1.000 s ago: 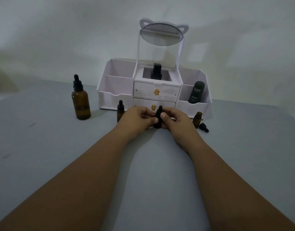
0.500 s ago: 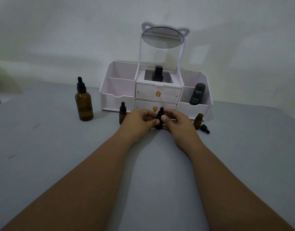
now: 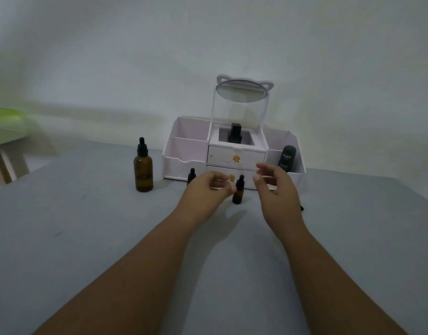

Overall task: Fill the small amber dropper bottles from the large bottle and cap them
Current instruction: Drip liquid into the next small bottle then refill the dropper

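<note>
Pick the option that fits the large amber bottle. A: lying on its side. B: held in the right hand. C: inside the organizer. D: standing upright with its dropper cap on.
D: the large amber bottle stands upright and capped on the table, just left of the white organizer.

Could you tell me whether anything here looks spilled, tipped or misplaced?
Nothing stands out: the large bottle, the middle small bottle and the left small bottle stand upright and capped; no spill shows on the table.
</note>
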